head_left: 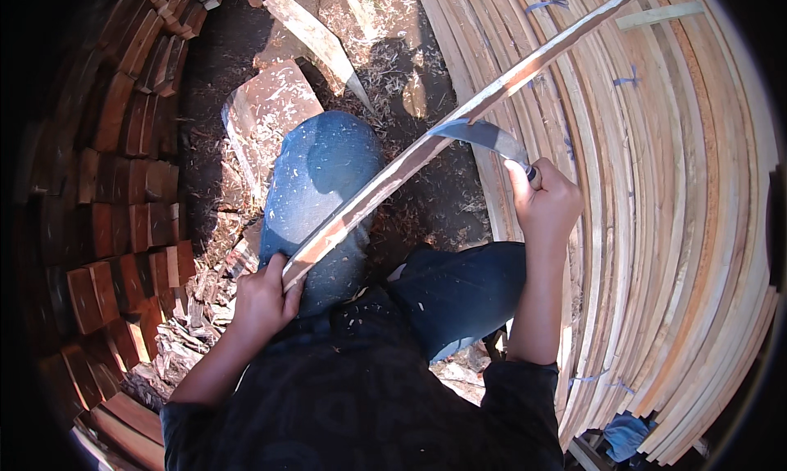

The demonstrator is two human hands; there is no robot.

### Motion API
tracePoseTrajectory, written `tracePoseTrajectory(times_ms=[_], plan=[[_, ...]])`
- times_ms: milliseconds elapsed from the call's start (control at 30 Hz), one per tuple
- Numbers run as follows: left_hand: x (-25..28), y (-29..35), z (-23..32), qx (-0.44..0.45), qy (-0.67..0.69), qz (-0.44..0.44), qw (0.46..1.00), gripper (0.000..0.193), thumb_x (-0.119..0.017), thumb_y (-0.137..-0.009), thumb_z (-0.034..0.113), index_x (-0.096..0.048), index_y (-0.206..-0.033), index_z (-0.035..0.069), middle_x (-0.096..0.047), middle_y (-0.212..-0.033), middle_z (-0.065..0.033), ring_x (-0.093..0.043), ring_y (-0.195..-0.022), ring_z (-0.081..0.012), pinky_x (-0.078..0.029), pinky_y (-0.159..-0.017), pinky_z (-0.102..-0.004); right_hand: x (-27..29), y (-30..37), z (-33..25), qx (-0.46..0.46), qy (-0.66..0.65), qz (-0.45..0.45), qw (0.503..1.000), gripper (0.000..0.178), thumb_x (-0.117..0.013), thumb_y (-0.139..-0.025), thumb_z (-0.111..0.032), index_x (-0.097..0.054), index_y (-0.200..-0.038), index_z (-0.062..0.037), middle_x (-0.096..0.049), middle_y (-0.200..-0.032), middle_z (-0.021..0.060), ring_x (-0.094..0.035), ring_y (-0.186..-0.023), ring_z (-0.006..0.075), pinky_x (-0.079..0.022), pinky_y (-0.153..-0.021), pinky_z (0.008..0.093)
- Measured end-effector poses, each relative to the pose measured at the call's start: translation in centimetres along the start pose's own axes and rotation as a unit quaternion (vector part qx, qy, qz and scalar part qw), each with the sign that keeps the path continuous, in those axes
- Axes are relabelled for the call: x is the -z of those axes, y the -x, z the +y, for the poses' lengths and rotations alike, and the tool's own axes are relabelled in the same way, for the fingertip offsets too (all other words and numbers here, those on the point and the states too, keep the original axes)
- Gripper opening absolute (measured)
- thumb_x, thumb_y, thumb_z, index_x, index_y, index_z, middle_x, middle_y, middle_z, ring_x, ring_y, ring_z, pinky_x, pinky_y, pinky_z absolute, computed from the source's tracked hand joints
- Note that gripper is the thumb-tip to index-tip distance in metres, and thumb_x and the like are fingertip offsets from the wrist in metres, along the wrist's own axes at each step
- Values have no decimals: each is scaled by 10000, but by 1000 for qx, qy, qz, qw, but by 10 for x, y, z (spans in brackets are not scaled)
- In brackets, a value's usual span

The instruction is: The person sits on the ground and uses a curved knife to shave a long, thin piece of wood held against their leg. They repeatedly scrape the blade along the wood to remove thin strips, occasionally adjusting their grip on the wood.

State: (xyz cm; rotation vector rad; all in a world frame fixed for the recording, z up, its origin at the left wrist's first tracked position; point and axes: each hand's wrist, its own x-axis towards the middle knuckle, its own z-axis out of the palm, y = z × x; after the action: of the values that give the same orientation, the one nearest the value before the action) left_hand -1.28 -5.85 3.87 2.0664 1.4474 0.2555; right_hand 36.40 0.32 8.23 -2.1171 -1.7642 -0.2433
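Note:
My left hand is closed around the near end of a long, narrow wooden strip. From there the strip slants up to the far right, crossing over my bent knee, with patches of brown bark and pale wood along it. In my right hand is the dark handle of a curved knife, like a small sickle. Its blade reaches left, and the tip lies against the strip about halfway along. My fingers wrap the handle and hide most of it.
Long pale slats, tied in bundles with blue strips, fill the right side. Stacked wooden blocks rise on the left. A flat board and a split piece lie ahead among shavings. Blue cloth shows at lower right.

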Motion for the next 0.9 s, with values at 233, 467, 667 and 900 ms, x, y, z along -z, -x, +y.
tracePoseTrajectory(times_ms=[233,467,667,900], plan=[[-2,2,-5,2,-5,23,1000,300,-674,-783,169,-523,-975,-5,-603,-633,-204,-621,-570,-389,-494,-540,-461,19,-25,134,-363,-72,175,912,626,-571,-931,-424,-448,-521,33,-342,-452,96,-291,-454,202,-284,-472,413],[0,2,0,16,3,6,1000,296,-663,-788,172,-521,-975,-9,-603,-637,-208,-617,-558,-391,-492,-527,-462,23,27,46,-145,-58,-16,988,360,-691,-850,-303,-623,-703,19,-460,-479,150,-481,-426,275,-379,-456,374],[-3,1,-5,-9,-1,3,1000,291,-656,-794,163,-515,-974,-16,-589,-608,-209,-615,-551,-397,-492,-529,-471,11,18,1,-48,-70,-15,996,465,-760,-768,-423,-568,-626,-24,-494,-484,152,-507,-429,341,-387,-421,377],[-2,2,-1,8,22,14,1000,267,-652,-812,168,-510,-955,-6,-586,-605,-211,-612,-556,-407,-491,-530,-477,4,-7,3,-7,-2,17,1000,521,-751,-744,-493,-546,-593,-39,-491,-473,141,-518,-435,339,-389,-414,386]])
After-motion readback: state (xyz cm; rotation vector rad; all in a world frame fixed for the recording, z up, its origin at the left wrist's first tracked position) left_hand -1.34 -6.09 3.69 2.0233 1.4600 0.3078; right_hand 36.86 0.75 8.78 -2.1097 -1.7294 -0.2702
